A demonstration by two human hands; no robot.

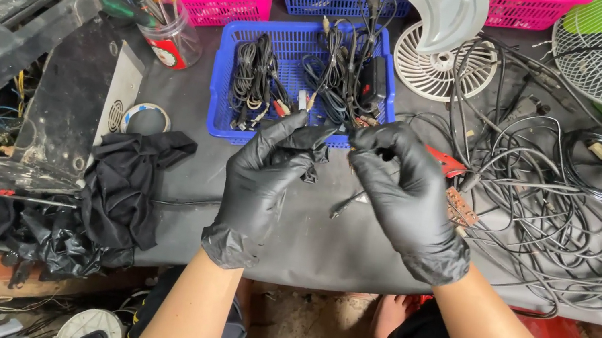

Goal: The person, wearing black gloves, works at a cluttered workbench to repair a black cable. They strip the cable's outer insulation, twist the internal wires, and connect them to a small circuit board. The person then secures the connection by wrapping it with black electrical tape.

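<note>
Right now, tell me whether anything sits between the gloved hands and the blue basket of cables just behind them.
Nothing visible does. The left hand and right hand pinch a thin black cable directly in front of the blue basket, with no other object in the gap.

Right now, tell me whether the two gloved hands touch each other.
Apart. The head view shows a narrow gap between left hand and right hand, both pinching a thin black cable.

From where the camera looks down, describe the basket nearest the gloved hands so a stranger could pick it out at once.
Start at the grey workbench and look just beyond the left hand and right hand. The blue basket sits there, holding bundled black cables. Unlike the pink baskets behind it, it is blue and closest.
</note>
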